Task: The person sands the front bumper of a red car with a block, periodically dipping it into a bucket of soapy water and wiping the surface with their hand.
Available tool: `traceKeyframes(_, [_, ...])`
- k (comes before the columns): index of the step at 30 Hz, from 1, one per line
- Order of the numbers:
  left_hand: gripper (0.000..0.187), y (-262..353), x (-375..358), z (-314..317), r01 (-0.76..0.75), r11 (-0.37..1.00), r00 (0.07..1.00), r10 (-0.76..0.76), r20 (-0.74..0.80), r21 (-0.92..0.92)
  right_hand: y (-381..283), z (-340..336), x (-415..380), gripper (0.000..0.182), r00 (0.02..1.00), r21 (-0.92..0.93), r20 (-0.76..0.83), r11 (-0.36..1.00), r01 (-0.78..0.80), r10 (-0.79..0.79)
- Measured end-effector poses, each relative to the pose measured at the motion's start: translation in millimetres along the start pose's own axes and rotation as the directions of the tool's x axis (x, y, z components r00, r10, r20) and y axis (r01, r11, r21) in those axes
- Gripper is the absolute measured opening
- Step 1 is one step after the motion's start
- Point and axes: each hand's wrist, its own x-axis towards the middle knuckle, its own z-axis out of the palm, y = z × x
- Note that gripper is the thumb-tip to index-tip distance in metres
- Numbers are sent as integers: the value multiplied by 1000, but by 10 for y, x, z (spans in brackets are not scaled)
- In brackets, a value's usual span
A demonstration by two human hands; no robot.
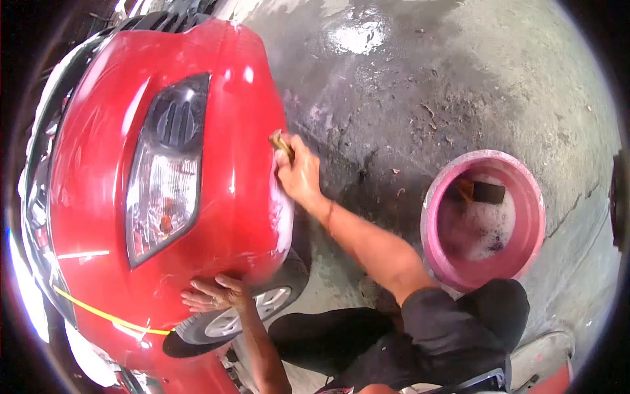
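A red car's front corner (243, 184) fills the left side of the head view, with its headlight (167, 171) facing up. My right hand (300, 172) is closed on a small yellowish sponge or pad (282, 144), held at the bumper's edge. White foam (282, 217) lies on the bumper just below that hand. My left hand (215, 293) rests on the red panel above the front wheel (272, 300), its fingers spread and holding nothing.
A pink tub (535, 210) with foamy water and a dark block-like object (489, 192) in it stands on the concrete floor (420, 79) to the right. My bent legs are below. Wet patches and debris mark the floor.
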Motion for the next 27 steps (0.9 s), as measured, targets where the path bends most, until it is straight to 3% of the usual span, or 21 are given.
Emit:
traceKeyframes(2, [62, -12, -16, 3, 15, 1000, 1000, -15, 0, 0, -101, -80, -164, 26, 995, 26, -9, 995, 95, -95])
traceKeyframes(4, [62, 10, -10, 6, 29, 1000, 1000, -29, 5, -7, -104, -48, -799, 32, 974, 56, -116, 978, 202, -195])
traceKeyframes(6, [62, 10, 12, 19, 3, 1000, 1000, -3, -9, -16, -211, -75, -1055, 38, 995, 91, -69, 993, 76, -70])
traceKeyframes(8, [63, -23, -11, 22, -14, 1000, 1000, 14, 22, -27, -55, -68, -709, 35, 949, 9, -115, 955, 295, -292])
traceKeyframes(9, [62, -10, -17, 7, -13, 1000, 999, 13, 33, -16, 155, 18, -386, 33, 963, -8, -72, 966, 260, -260])
traceKeyframes(10, [62, -15, -25, -35, -12, 1000, 999, 12, 48, 4, 169, 59, -71, 33, 991, 103, -59, 987, 122, -117])
traceKeyframes(12, [61, -7, 5, -52, 4, 1000, 1000, -4, 31, 0, -110, -86, 72, 35, 998, 88, 40, 995, -50, 46])
traceKeyframes(13, [61, 9, 13, -33, 0, 1000, 1000, 0, 20, -8, 84, 16, -133, 35, 978, 61, -64, 978, 201, -197])
traceKeyframes(15, [60, 17, 8, -10, -15, 1000, 1000, 15, 10, -24, -121, -74, -844, 35, 980, -39, -26, 980, 195, -196])
traceKeyframes(16, [60, 22, 12, 20, -16, 1000, 1000, 16, 6, -27, -228, -42, -1069, 35, 999, 25, -45, 1000, 15, -14])
traceKeyframes(18, [61, 1, -13, 15, 3, 1000, 1000, -3, 15, -29, -29, -30, -822, 35, 986, 138, -62, 977, 161, -154])
traceKeyframes(19, [61, 17, 3, 33, 12, 1000, 1000, -11, 11, -22, 208, 21, -503, 37, 988, 156, -69, 977, 144, -135])
traceKeyframes(20, [61, 36, 15, 17, 9, 1000, 1000, -9, 10, -28, 394, 98, -184, 41, 998, 205, -12, 977, -63, 67])
traceKeyframes(21, [62, 37, 16, -15, 4, 999, 1000, -4, 8, -37, 624, 171, 101, 45, 918, 383, 156, 835, -396, 364])
traceKeyframes(23, [62, 11, 0, 12, 5, 999, 1000, -5, 9, -41, 724, 217, 25, 46, 956, 386, 104, 875, -293, 274])
traceKeyframes(24, [62, -12, -16, 4, -1, 999, 1000, 2, 21, -45, 599, 132, -276, 46, 977, 305, 49, 928, -213, 208])
traceKeyframes(25, [62, -8, -13, 5, -2, 999, 1000, 2, 16, -50, 216, -66, -634, 45, 990, 93, 34, 986, -140, 138])
traceKeyframes(26, [62, -1, -21, -8, 4, 999, 1000, -3, 23, -47, 165, 16, -959, 44, 990, 95, -138, 995, -7, 21])
traceKeyframes(27, [62, 8, -16, 2, 11, 999, 1000, -9, 29, -43, 156, 29, -970, 44, 990, 74, -139, 997, -22, 32])
